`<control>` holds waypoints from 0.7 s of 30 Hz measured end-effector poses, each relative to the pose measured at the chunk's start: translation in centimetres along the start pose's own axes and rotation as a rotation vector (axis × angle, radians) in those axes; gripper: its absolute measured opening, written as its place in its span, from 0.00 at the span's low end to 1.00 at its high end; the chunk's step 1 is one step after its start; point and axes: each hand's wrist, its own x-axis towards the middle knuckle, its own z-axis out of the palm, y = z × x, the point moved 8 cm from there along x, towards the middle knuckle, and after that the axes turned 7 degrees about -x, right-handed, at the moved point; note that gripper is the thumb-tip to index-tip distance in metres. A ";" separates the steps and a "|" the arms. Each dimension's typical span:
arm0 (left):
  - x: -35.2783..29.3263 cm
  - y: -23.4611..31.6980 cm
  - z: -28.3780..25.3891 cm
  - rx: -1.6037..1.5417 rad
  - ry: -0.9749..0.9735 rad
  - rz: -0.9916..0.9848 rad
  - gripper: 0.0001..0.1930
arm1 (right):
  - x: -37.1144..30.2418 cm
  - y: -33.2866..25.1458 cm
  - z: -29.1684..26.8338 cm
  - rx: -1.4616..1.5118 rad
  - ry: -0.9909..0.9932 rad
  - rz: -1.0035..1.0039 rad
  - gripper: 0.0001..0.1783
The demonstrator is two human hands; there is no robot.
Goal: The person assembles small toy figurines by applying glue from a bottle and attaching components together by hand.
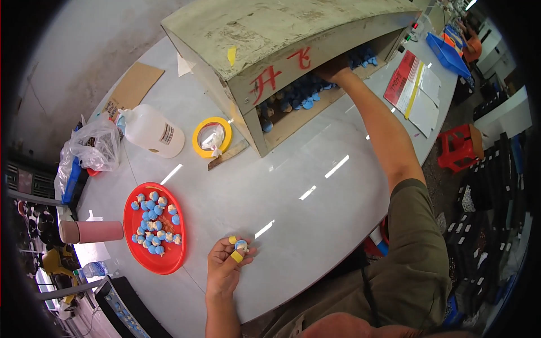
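My left hand (224, 266) pinches a small blue and cream figure piece (242, 246) between thumb and finger, above the grey table. Yellow tape wraps those two fingertips. My right arm stretches far forward, and my right hand (333, 70) reaches into the open front of a worn, pale green box (242, 107). Its fingers are hidden in the shade under the box's upper edge. Inside, several small blue pieces (307, 100) stand in rows around that hand. To the left of my left hand, a red oval tray (179, 248) carries several loose blue and cream pieces (152, 214).
A roll of yellow tape (196, 138) lies beside the box, near a white plastic jug (155, 132). A pink bottle (98, 231) and a clear plastic bag (97, 145) are at the left. Papers (414, 93) and a blue bin (448, 56) lie right. A person (472, 46) is far off.
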 end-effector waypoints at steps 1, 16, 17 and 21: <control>0.1 -0.1 0.1 -0.008 0.001 -0.001 0.13 | 0.2 1.5 0.7 -0.003 -0.006 0.006 0.30; -0.5 -0.2 -0.4 0.055 0.013 -0.022 0.14 | 0.0 -4.4 6.1 0.184 -0.082 -0.037 0.26; -0.4 -0.1 -0.2 0.065 0.008 -0.022 0.14 | 0.7 -5.6 5.7 0.196 -0.101 -0.035 0.26; -0.2 -0.3 0.0 0.076 0.008 0.001 0.14 | 1.2 -8.8 2.8 0.261 -0.137 -0.054 0.26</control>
